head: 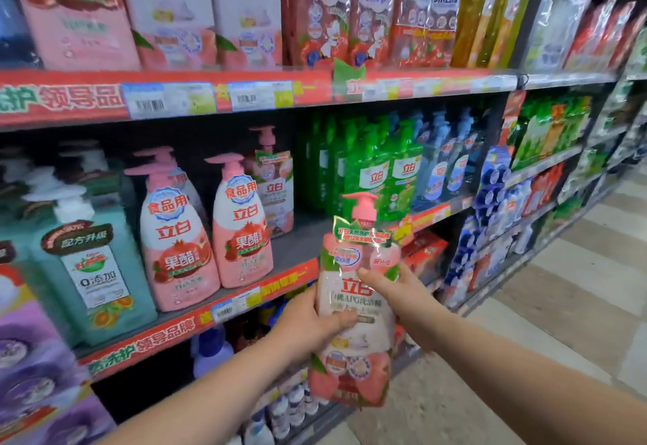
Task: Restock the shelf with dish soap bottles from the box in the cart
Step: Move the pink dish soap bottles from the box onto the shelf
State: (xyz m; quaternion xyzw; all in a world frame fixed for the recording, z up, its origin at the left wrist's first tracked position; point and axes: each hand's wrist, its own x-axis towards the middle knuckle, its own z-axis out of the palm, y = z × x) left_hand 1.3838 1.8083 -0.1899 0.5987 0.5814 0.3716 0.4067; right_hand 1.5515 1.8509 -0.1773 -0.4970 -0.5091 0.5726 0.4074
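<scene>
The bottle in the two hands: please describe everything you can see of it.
The bottle is a pink and white pump bottle that looks like plastic, wrapped in glossy clear film with a printed label showing red characters and peaches near its base. A pink pump head sits on top, with a shiny green and gold tag around its neck. It is held upright, slightly tilted, in front of the middle shelf, not yet on it. The left hand has a grip on its left side; the right hand grips its right side, thumb across the front.

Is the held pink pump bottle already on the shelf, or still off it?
Off it: both hands, left hand and right hand, hold the bottle upright before the shelf.
</scene>
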